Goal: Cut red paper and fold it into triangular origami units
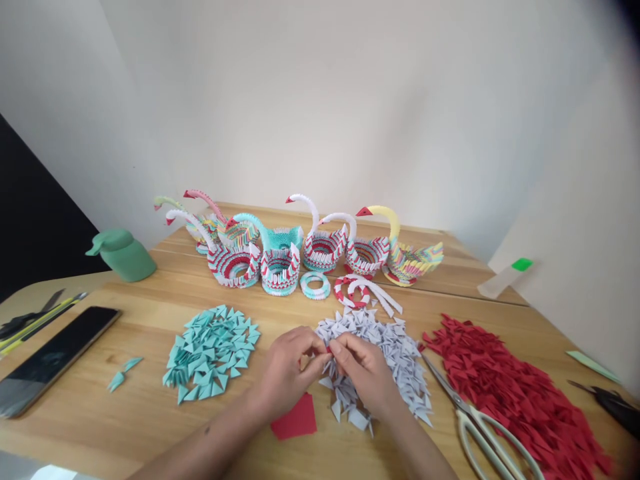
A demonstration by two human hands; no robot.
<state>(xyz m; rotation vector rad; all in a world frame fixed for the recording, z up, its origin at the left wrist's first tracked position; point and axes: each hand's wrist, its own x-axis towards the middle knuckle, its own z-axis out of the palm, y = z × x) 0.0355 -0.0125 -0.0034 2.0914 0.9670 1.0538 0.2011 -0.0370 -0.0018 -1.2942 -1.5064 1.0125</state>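
My left hand (295, 360) and my right hand (363, 370) meet over the near edge of a pile of pale grey-white folded paper triangles (405, 360). Both are closed in a pinch on a small red paper piece (329, 349), mostly hidden by the fingertips. Below my left wrist, a flat red paper sheet (296, 420) lies on the wooden table. Teal folded triangles (213, 353) are heaped to the left, and a large heap of red folded triangles (505, 380) spreads to the right.
Scissors (473, 413) lie between the pale and red heaps. Several paper swans (325, 247) stand at the back, with a teal-white ring (315, 285) and a red-white ring (350, 291) before them. At left are a phone (57, 357) and a green jug (123, 255).
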